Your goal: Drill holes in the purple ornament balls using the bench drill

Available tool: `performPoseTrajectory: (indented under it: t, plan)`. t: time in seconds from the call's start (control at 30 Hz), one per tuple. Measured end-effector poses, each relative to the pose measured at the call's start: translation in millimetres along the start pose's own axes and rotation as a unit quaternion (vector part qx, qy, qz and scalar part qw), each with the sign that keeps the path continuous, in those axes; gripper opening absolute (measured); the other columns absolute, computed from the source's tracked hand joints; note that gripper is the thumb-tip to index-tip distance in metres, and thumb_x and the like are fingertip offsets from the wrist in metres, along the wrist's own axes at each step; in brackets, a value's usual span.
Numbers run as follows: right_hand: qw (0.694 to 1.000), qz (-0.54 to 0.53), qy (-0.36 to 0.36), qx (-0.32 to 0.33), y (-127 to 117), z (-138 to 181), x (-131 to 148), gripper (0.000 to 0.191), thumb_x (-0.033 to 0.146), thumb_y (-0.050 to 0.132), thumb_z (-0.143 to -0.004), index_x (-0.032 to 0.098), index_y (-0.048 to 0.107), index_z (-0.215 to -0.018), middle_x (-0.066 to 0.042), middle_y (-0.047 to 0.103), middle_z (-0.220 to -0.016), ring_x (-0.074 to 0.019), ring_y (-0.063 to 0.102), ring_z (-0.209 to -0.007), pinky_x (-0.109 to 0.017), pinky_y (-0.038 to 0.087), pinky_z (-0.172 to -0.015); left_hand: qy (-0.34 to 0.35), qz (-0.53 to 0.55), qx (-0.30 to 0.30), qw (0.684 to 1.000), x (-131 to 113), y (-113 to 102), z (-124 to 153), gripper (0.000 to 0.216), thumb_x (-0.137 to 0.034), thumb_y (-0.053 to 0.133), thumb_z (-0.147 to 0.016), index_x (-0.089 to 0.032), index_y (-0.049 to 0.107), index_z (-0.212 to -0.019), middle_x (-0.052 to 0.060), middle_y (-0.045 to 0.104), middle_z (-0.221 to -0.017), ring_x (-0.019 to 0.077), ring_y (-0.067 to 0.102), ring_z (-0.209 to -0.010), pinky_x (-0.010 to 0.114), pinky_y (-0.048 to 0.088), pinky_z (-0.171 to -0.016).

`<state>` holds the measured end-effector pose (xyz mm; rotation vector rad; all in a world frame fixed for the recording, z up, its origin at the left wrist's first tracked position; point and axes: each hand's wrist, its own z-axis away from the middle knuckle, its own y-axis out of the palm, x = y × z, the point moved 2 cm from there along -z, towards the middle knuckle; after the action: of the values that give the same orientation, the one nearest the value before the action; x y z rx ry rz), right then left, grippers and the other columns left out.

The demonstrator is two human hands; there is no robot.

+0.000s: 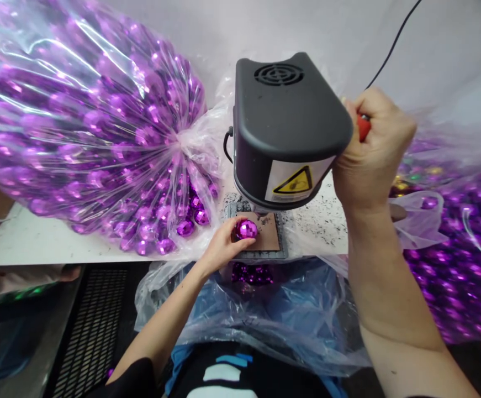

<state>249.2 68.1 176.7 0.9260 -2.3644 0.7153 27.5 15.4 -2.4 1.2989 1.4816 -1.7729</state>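
Note:
Below the dark grey hand-press machine (290, 110), my left hand (223, 240) has its thumb and fingers closed round a shiny purple faceted ball (247, 229). The ball is over a brown pad (267, 237) on the machine's grey base plate (281, 246). Raised at the machine's right side, my right hand (375, 146) is wrapped round a lever with a red part (363, 127) showing between the fingers. A yellow warning label is on the machine's front. The machine's head hides its underside.
A large clear bag (99, 127) full of purple balls lies at the left on the white table (28, 235). Another bag of purple balls (464, 249) is at the right. An open plastic bag (302, 309) hangs below the table edge, with purple balls inside. Dark flakes litter the table.

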Motion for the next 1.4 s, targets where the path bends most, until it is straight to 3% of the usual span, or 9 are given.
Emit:
performPoseTrajectory:
  t: [0.23, 0.37, 0.63, 0.87, 1.0, 1.23, 1.4]
  plan:
    - [1.0, 0.003, -0.008, 0.003, -0.8, 0.6, 2.9, 0.052, 0.058, 0.047, -0.092, 0.014, 0.037, -0.066, 0.004, 0.026, -0.061, -0.0012, 0.022, -0.06, -0.019, 0.021, -0.058, 0.068, -0.152, -0.043, 0.985, -1.3, 9.4, -12.0, 0.043, -0.04, 0.074, -0.084, -0.025, 0.062, -0.122, 0.006, 0.063, -0.112, 0.0228, 0.062, -0.105, 0.037, 0.051, -0.092]
    - [1.0, -0.011, -0.014, 0.012, -1.0, 1.2, 3.5, 0.049, 0.054, 0.047, -0.093, 0.015, 0.037, -0.067, 0.004, 0.026, -0.062, -0.0012, 0.024, -0.059, -0.019, 0.022, -0.058, 0.072, -0.191, -0.06, 0.977, -4.2, 15.9, -17.9, 0.04, -0.045, 0.075, -0.081, -0.024, 0.065, -0.114, 0.004, 0.062, -0.101, 0.0227, 0.06, -0.096, 0.036, 0.049, -0.085]
    - [1.0, -0.011, -0.024, -0.009, -0.2, 1.8, 1.7, 0.038, 0.037, 0.052, -0.093, 0.014, 0.04, -0.066, 0.004, 0.029, -0.061, -0.0023, 0.025, -0.06, -0.02, 0.022, -0.057, 0.051, -0.188, -0.15, 0.969, 1.7, 35.4, -26.3, 0.035, -0.039, 0.081, -0.075, -0.021, 0.064, -0.1, 0.005, 0.064, -0.099, 0.0242, 0.058, -0.098, 0.04, 0.044, -0.092]
    - [0.999, -0.028, -0.023, 0.001, -0.4, 0.3, 2.9, 0.029, 0.026, 0.057, -0.089, 0.012, 0.044, -0.067, 0.004, 0.039, -0.063, -0.0001, 0.032, -0.061, -0.019, 0.025, -0.059, 0.06, -0.175, -0.143, 0.972, 4.1, 50.0, -25.6, 0.035, -0.034, 0.079, -0.076, -0.02, 0.059, -0.101, 0.005, 0.065, -0.101, 0.0269, 0.057, -0.102, 0.049, 0.038, -0.104]
    - [1.0, -0.008, -0.02, 0.001, -2.2, 0.6, 4.5, 0.033, 0.03, 0.053, -0.092, 0.011, 0.042, -0.067, 0.005, 0.035, -0.063, 0.0022, 0.029, -0.061, -0.018, 0.023, -0.061, 0.057, -0.197, -0.144, 0.968, 2.8, 49.8, -27.4, 0.031, -0.038, 0.074, -0.077, -0.02, 0.058, -0.096, 0.006, 0.064, -0.1, 0.0282, 0.057, -0.102, 0.052, 0.037, -0.105]
    - [1.0, 0.017, -0.017, 0.004, -2.6, 4.1, 5.8, 0.037, 0.036, 0.05, -0.093, 0.01, 0.043, -0.068, 0.006, 0.032, -0.062, 0.0026, 0.028, -0.062, -0.017, 0.022, -0.063, 0.048, -0.177, -0.134, 0.974, 4.2, 48.7, -29.1, 0.028, -0.038, 0.072, -0.076, -0.021, 0.061, -0.095, 0.005, 0.061, -0.097, 0.0279, 0.056, -0.103, 0.049, 0.041, -0.102]
    - [0.997, 0.038, -0.064, -0.03, -6.8, 13.1, 7.3, 0.034, 0.034, 0.051, -0.095, 0.009, 0.047, -0.072, 0.005, 0.032, -0.062, 0.0033, 0.028, -0.062, -0.014, 0.023, -0.062, 0.043, -0.153, -0.124, 0.98, 5.0, 49.3, -28.3, 0.027, -0.037, 0.072, -0.077, -0.022, 0.063, -0.098, 0.006, 0.062, -0.1, 0.0286, 0.056, -0.106, 0.049, 0.042, -0.102]
